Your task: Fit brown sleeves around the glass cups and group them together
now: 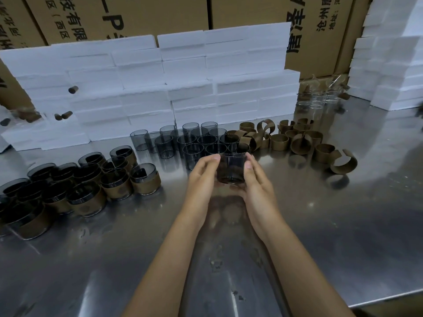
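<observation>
Two bare hands are holding one smoky glass cup (231, 169) just above a shiny metal table (320, 225), near the middle of the scene. The left hand (202, 179) is curling around the cup's left side and the right hand (256, 181) is curling around its right side, thumbs lying up near the rim. A dark brownish band is showing through the lower part of the cup, but whether it is a sleeve is hard to tell.

Just beyond the hands, a cluster of bare glass cups (183, 140) is standing upright, packed close together. To the right of that cluster, a loose pile of brown sleeves (286, 138) is lying on the table, some as closed rings, some curled open. To the far left, a group of finished cups (87, 179) wearing brown sleeves is standing tightly together, reaching toward the left edge.

Behind everything, stacked white foam blocks (160, 88) are forming a low wall, and cardboard boxes (137, 14) with printed characters are rising behind them. A few clear glasses (320, 99) are standing at the far right.
</observation>
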